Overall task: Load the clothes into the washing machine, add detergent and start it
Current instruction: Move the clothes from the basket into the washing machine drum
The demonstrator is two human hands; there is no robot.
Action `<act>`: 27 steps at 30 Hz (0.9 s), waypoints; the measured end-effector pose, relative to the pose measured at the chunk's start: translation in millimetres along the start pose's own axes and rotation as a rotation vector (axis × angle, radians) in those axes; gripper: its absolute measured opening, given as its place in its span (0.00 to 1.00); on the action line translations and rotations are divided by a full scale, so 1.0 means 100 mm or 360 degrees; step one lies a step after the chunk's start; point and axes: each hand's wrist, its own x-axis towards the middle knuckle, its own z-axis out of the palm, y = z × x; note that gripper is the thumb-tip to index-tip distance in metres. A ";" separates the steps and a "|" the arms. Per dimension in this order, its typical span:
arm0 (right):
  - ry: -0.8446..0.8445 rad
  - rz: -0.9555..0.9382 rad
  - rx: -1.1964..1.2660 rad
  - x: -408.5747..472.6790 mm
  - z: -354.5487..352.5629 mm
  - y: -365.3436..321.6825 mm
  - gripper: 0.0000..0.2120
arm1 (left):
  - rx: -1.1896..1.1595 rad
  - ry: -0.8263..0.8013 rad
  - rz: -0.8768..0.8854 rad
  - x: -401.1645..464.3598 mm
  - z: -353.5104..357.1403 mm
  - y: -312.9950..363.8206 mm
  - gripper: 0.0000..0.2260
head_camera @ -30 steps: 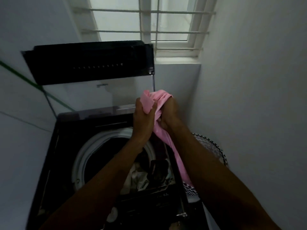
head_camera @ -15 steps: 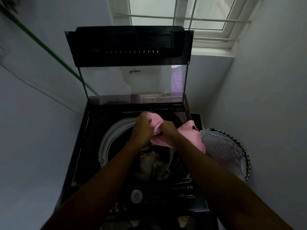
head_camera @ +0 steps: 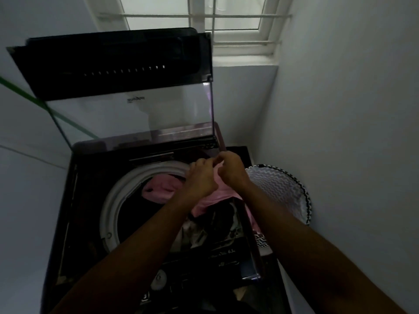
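Note:
A dark top-loading washing machine (head_camera: 74,200) stands open, its glass lid (head_camera: 136,114) raised upright at the back. Its white drum rim (head_camera: 108,207) rings a dark tub with several clothes in it. A pink garment (head_camera: 161,189) lies partly inside the drum and drapes over the right side. My left hand (head_camera: 200,176) and my right hand (head_camera: 230,168) meet over the drum's far right edge, both pinching the pink garment's upper part. Other pale and dark clothes (head_camera: 204,230) sit below my forearms.
A laundry basket (head_camera: 281,189) with a black-and-white zigzag pattern stands to the right of the machine, against the white wall. The control panel with a round knob (head_camera: 158,277) is at the machine's near edge. A barred window (head_camera: 204,19) is above.
My hands have dropped from chest height down to the drum's rim with the pink garment. Part of the garment now lies inside the drum.

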 end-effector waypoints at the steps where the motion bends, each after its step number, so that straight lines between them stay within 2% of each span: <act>1: 0.0023 -0.0020 -0.0084 0.01 -0.06 0.14 0.13 | -0.0063 -0.0037 0.0048 0.04 0.03 0.10 0.35; 3: -0.0042 0.0053 -0.0164 0.02 -0.17 0.47 0.15 | -0.0175 -0.0073 0.0178 0.12 0.14 0.27 0.34; 5: -0.0248 0.0220 -0.0200 -0.02 -0.22 0.81 0.20 | -0.0168 -0.0063 0.0274 0.17 0.26 0.40 0.33; 9: -0.0683 0.0458 -0.0228 -0.18 -0.17 1.42 0.36 | 0.0201 -0.0149 0.0230 0.25 0.43 0.62 0.34; 11: -0.0816 0.0576 -0.0095 -0.28 -0.09 1.53 0.35 | 0.0406 -0.0147 0.0233 0.29 0.45 0.69 0.33; 14: -0.0757 0.0731 0.0172 -0.36 0.02 1.44 0.25 | 0.0586 -0.0154 0.0251 0.33 0.44 0.77 0.32; 17: -0.0654 0.0589 0.0216 -0.30 0.24 1.48 0.32 | 0.0661 -0.0124 0.0253 0.36 0.44 0.82 0.31; 20: -0.0508 0.0616 0.0287 -0.21 0.50 1.75 0.41 | 0.0641 -0.0102 0.0238 0.37 0.47 0.79 0.27; 21: -0.0490 0.0620 0.0349 -0.19 0.49 1.73 0.37 | 0.0617 -0.0103 0.0248 0.37 0.48 0.78 0.28; 23: -0.0493 0.0627 0.0278 -0.21 0.28 1.46 0.20 | 0.0546 -0.0081 0.0267 0.36 0.51 0.74 0.30; 24: -0.0481 0.0591 0.0192 -0.23 0.18 1.34 0.15 | 0.0510 -0.0063 0.0278 0.37 0.52 0.72 0.31; 27: -0.0349 0.0587 0.0103 -0.29 0.08 1.32 0.14 | 0.0363 -0.0087 0.0257 0.36 0.56 0.66 0.36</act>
